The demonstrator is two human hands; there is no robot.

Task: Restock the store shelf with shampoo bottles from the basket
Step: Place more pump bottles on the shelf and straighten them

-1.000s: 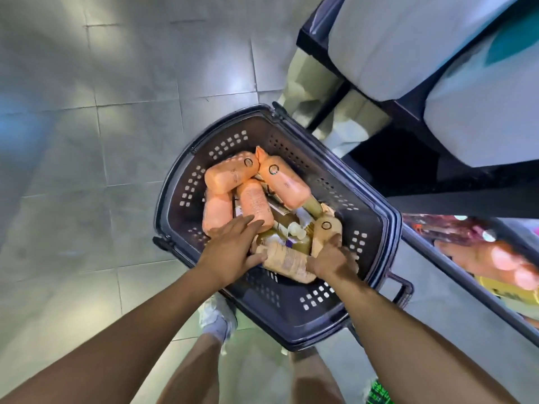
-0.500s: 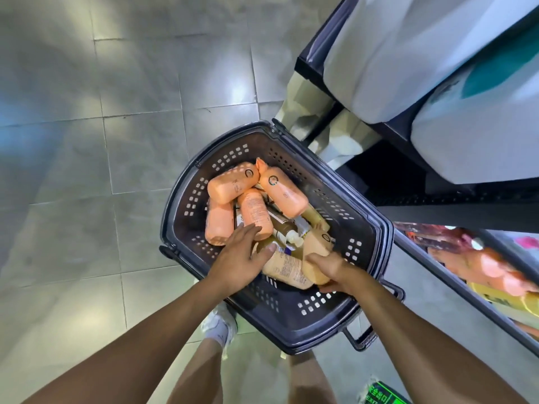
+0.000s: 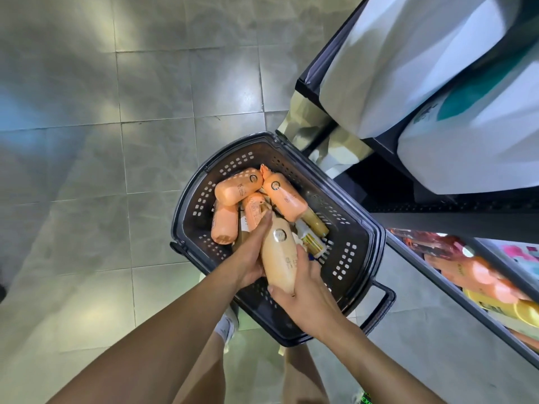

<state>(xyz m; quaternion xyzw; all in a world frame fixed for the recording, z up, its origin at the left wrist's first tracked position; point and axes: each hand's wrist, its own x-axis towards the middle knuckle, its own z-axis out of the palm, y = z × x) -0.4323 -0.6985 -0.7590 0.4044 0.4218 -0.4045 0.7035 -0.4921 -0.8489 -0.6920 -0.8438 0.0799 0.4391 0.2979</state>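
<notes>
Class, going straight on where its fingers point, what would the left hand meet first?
Most likely the middle orange bottle in the basket, just beyond the left hand; depth is unclear, so it might pass above.

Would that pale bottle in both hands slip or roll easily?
Likely stiff: the pale bottle shows no dent in the right hand's grip. Its glossy, rounded body looks slippery, and the left hand steadies it. Laid down, it could roll.
</notes>
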